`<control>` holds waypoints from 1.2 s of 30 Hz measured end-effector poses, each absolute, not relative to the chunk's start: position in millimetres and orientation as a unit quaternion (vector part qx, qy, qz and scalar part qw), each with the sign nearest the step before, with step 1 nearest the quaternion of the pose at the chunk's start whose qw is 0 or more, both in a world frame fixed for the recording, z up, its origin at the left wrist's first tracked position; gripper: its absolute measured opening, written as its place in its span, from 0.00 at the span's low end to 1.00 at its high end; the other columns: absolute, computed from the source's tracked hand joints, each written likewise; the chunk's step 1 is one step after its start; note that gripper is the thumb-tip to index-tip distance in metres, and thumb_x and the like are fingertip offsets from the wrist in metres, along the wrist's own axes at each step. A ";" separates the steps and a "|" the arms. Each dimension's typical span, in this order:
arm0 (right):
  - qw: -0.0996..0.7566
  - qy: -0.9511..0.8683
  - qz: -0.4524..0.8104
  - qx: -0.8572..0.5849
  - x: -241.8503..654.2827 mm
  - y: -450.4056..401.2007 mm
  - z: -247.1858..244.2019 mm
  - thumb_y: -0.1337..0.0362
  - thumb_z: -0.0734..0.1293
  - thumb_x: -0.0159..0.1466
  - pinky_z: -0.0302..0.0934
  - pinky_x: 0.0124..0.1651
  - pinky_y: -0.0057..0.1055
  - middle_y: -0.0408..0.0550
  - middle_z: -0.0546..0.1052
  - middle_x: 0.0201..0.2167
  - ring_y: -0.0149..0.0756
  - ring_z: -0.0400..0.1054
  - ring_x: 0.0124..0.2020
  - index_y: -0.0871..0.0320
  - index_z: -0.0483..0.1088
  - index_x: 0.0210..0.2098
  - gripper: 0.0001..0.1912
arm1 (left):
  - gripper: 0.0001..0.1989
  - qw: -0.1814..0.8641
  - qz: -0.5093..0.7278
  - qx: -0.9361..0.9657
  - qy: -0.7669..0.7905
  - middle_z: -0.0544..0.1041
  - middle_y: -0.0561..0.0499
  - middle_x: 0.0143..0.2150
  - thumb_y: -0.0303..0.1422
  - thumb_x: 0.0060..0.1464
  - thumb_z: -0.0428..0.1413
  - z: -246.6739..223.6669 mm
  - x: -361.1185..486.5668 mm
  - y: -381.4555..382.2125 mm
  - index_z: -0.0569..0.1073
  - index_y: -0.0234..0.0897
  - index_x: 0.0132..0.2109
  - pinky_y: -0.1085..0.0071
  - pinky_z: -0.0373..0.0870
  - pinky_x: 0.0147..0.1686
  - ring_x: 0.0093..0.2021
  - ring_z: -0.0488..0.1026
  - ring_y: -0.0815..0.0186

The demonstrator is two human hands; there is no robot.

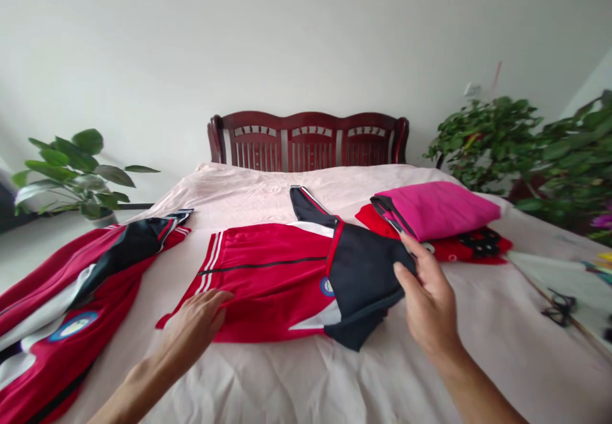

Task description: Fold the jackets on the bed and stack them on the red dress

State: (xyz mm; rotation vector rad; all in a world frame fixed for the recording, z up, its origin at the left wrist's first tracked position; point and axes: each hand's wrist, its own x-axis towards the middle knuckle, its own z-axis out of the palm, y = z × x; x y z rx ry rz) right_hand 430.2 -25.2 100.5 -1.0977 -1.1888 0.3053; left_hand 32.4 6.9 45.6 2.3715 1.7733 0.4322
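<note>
A red, navy and white zip-up track jacket (268, 296) lies spread sideways on the bed, its striped hem to the left and its navy shoulders to the right. One navy sleeve points toward the headboard. My left hand (198, 322) rests flat on the red cloth near the hem, fingers stretched out. At the other end, my right hand (428, 299) pinches the navy edge of the jacket between thumb and fingers. A round blue badge (327, 285) shows on the jacket's chest.
Another red and navy track garment (119, 284) lies at the left. A folded pink garment (440, 210) sits on a red and black one (473, 245) at the right. Black-framed glasses (559, 307) lie farther right. Behind stands a dark wooden headboard (310, 140), with plants (488, 137) nearby.
</note>
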 end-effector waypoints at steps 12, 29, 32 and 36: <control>0.292 -0.820 0.113 -0.479 407.5 -47.5 135.4 0.56 0.60 0.69 0.53 0.69 0.47 0.45 0.75 0.58 0.46 0.64 0.62 0.47 0.73 0.57 0.20 | 0.36 0.637 0.394 0.623 0.224 0.73 0.38 0.62 0.45 0.50 0.65 80.6 257.5 -33.9 0.68 0.35 0.63 0.59 0.63 0.62 0.62 0.69 0.52; 0.411 -0.531 0.559 -0.486 455.6 -46.4 83.5 0.51 0.70 0.57 0.68 0.51 0.41 0.51 0.79 0.50 0.46 0.75 0.48 0.54 0.72 0.53 0.26 | 0.20 0.701 0.143 0.678 0.169 0.78 0.50 0.41 0.46 0.53 0.61 67.2 235.2 -64.0 0.78 0.39 0.48 0.64 0.70 0.49 0.44 0.75 0.60; 0.453 -0.455 0.549 -0.535 490.5 -62.6 78.4 0.52 0.69 0.53 0.68 0.35 0.34 0.47 0.81 0.31 0.41 0.75 0.31 0.55 0.75 0.38 0.17 | 0.17 0.555 0.100 0.813 0.143 0.79 0.47 0.50 0.38 0.57 0.57 70.5 205.4 -68.8 0.77 0.46 0.54 0.63 0.69 0.54 0.53 0.75 0.56; 0.363 -0.489 0.444 -0.658 544.6 -64.1 50.1 0.51 0.65 0.52 0.68 0.33 0.36 0.50 0.81 0.29 0.46 0.75 0.31 0.55 0.77 0.34 0.17 | 0.21 0.308 0.156 0.895 0.282 0.79 0.47 0.52 0.25 0.53 0.57 53.4 134.3 -66.5 0.76 0.46 0.53 0.66 0.71 0.52 0.51 0.76 0.59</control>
